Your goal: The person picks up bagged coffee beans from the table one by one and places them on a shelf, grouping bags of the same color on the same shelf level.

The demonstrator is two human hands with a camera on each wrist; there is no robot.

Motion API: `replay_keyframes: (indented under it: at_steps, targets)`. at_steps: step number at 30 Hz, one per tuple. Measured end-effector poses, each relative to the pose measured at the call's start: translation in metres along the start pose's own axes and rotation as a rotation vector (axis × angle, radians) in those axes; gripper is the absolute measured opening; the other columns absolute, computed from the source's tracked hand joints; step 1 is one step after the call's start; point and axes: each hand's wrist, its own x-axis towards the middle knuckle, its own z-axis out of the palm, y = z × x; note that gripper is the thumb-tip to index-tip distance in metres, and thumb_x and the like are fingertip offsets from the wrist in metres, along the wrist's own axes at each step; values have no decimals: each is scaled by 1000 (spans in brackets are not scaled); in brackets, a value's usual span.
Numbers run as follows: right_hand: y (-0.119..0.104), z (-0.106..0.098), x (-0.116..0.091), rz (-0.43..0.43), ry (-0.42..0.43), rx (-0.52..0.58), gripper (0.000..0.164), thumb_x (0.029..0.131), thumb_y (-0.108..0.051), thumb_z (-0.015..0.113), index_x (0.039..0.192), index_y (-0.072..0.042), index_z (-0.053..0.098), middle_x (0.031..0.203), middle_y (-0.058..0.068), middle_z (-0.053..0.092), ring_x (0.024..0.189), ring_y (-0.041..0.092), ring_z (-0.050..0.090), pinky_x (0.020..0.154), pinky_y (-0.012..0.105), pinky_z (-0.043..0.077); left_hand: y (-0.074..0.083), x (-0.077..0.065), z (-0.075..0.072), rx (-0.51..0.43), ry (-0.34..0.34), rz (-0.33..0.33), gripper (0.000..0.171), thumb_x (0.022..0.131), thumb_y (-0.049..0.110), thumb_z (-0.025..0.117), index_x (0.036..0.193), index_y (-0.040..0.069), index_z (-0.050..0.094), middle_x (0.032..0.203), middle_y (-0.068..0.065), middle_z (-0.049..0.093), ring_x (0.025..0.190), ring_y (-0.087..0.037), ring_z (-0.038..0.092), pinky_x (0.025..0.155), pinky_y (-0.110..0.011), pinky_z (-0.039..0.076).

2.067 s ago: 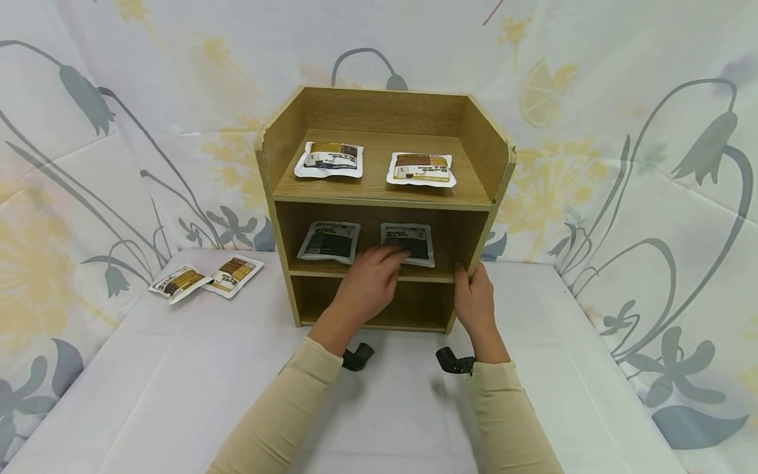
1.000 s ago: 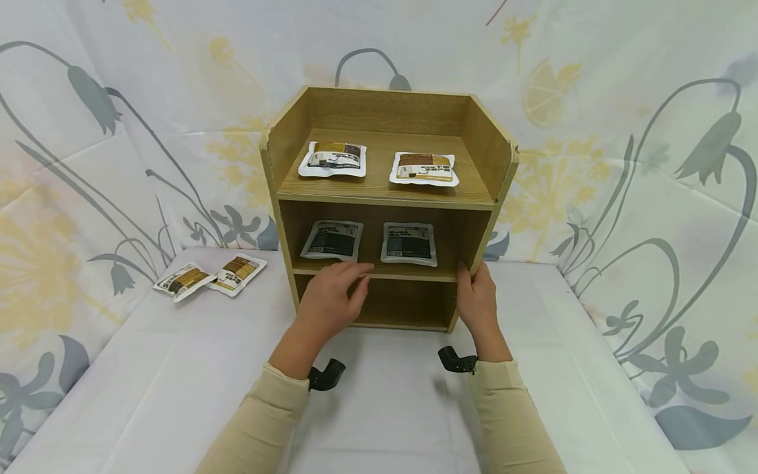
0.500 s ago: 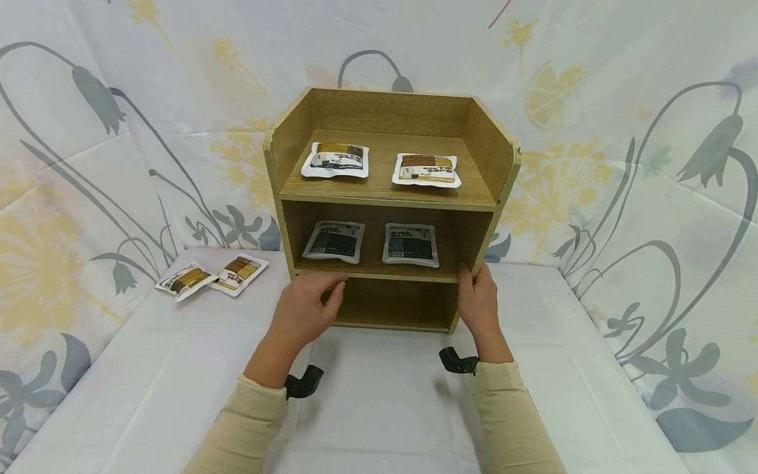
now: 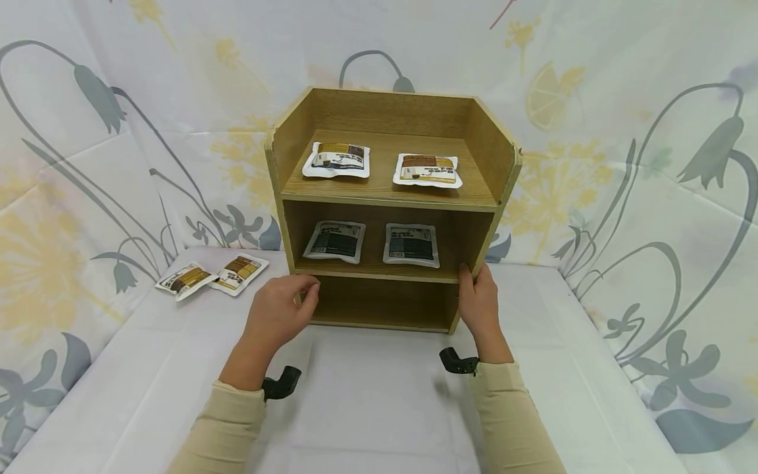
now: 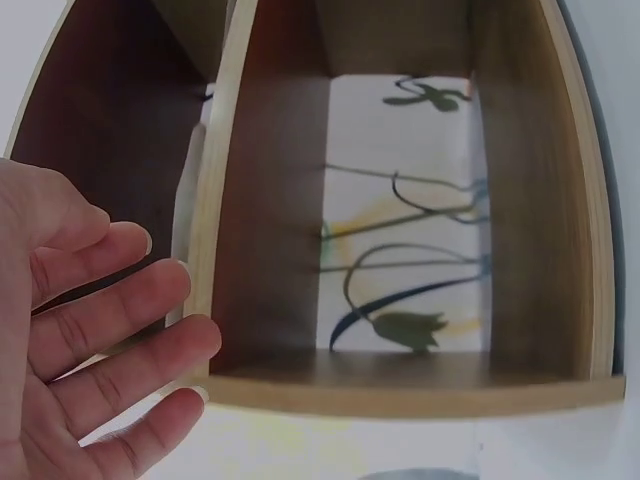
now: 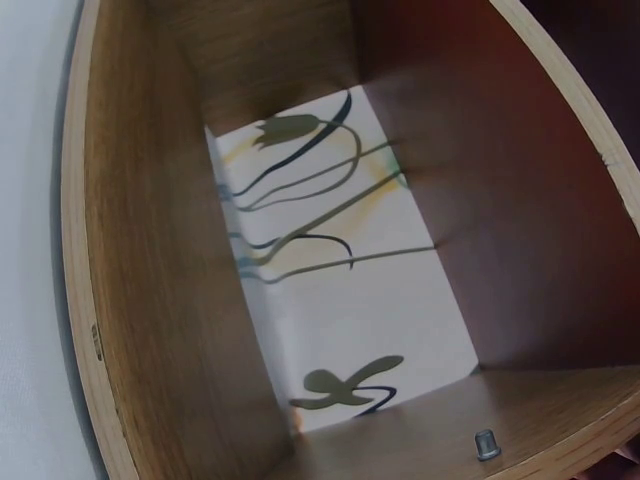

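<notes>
My left hand (image 4: 277,315) hovers at the lower left front of a wooden shelf unit (image 4: 387,202), fingers loosely bent and nothing held. The left wrist view shows those fingers (image 5: 110,310) spread apart beside the unit's boards. On the other side, my right hand (image 4: 478,303) grips the right side panel, thumb at the inner face. Two dark-green-labelled pouches, one left (image 4: 335,241) and one right (image 4: 411,245), lie on the middle shelf. Above them, a yellow-brown pouch (image 4: 337,160) and an orange-brown pouch (image 4: 428,171) lie on the top shelf.
Two more yellow-brown pouches, one (image 4: 185,281) overlapping the other (image 4: 239,274), lie on the white-covered table (image 4: 379,401) left of the unit. A flower-print cloth (image 4: 592,184) hangs behind. A small metal peg (image 6: 486,444) sticks out inside the unit.
My left hand has left the right dark-green pouch and moved left and down, away from the middle shelf. The right hand stays on the side panel; the pouches keep their places.
</notes>
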Motion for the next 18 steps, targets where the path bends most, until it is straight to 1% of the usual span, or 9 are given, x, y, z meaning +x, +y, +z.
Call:
replay_keyframes:
  at_steps: [4, 8, 11, 18]
  targets:
    - [0, 0, 0, -4, 2, 1, 52, 103, -41, 34, 133, 0, 45, 124, 25, 56, 112, 39, 57, 89, 56, 49, -9, -3, -3, -3, 16, -4, 10, 88, 11, 65, 90, 7, 72, 84, -6, 74, 75, -22, 69, 65, -40, 57]
    - [-1, 0, 0, -9, 1, 6, 51, 103, -40, 34, 134, -1, 45, 126, 25, 56, 114, 39, 57, 91, 57, 49, -18, -6, -4, 19, 23, -10, 10, 87, 12, 64, 91, 7, 72, 84, -7, 74, 75, -22, 69, 64, -41, 56]
    - [-1, 0, 0, -9, 0, 7, 52, 103, -40, 34, 134, -1, 44, 127, 25, 56, 115, 39, 57, 91, 57, 49, -24, -8, -6, 37, 5, -37, 11, 88, 12, 64, 93, 7, 72, 85, -7, 74, 77, -23, 69, 65, -41, 56]
    - [-1, 0, 0, -4, 2, 4, 52, 103, -42, 34, 132, 0, 45, 124, 25, 56, 112, 39, 57, 89, 56, 49, -35, -12, -7, 60, -53, -121, 15, 90, 14, 61, 97, 8, 73, 88, -7, 75, 82, -25, 69, 67, -43, 56]
